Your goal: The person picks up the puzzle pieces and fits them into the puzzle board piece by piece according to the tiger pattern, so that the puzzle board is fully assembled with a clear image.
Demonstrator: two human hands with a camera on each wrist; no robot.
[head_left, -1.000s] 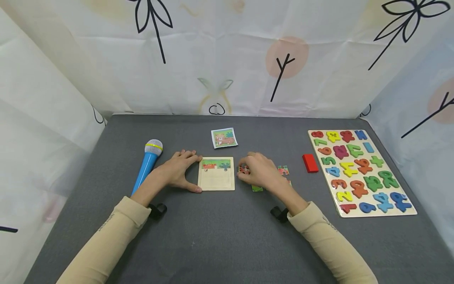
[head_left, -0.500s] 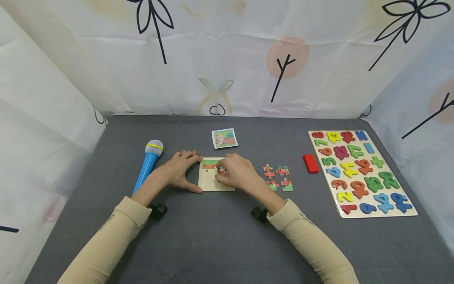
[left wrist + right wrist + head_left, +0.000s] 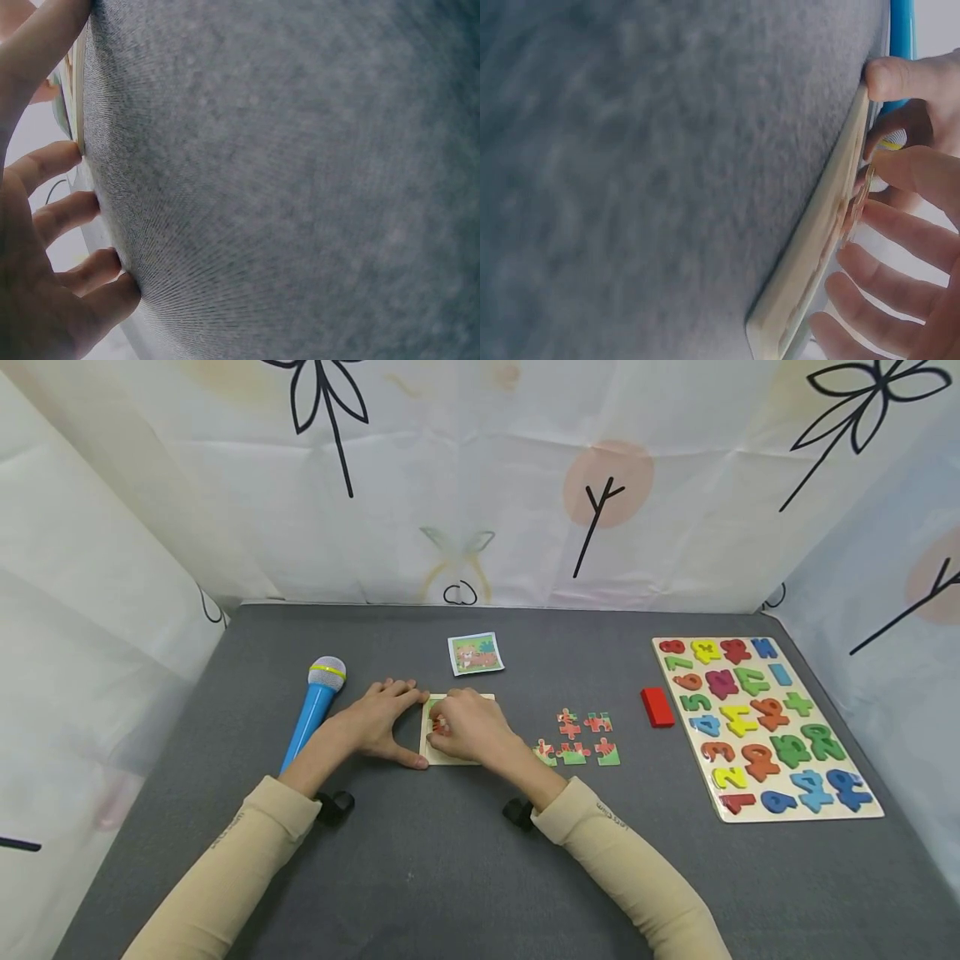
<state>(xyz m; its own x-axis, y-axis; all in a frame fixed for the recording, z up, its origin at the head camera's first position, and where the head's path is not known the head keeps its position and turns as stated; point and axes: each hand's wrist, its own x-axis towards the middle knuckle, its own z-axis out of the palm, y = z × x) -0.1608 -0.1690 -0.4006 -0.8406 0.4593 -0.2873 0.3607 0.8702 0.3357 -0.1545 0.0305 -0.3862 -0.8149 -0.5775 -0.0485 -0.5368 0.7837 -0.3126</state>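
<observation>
A small wooden puzzle tray (image 3: 450,759) lies flat, its upper part mostly covered by my right hand (image 3: 476,727). That hand pinches a jigsaw piece (image 3: 861,202) between thumb and fingertips, just above the tray's left half. In the head view only a reddish bit of the piece shows. At the tray's left side my left hand (image 3: 382,727) rests with fingers spread, thumb and forefinger touching its edge. Right of the tray lie several loose jigsaw pieces, among them a corner piece (image 3: 608,753) and a red one (image 3: 568,724). Behind the tray is a small picture card (image 3: 476,653).
A blue toy microphone (image 3: 309,718) lies left of my left hand. Toward the right are a red block (image 3: 657,707) and a large board of colourful numbers and shapes (image 3: 795,814). Cloth walls (image 3: 510,560) stand along the grey table's (image 3: 450,877) back and sides.
My right hand has carried the jigsaw piece leftward from beside the tray to over its left half, uncovering the loose pieces. The left hand stays at the tray's edge.
</observation>
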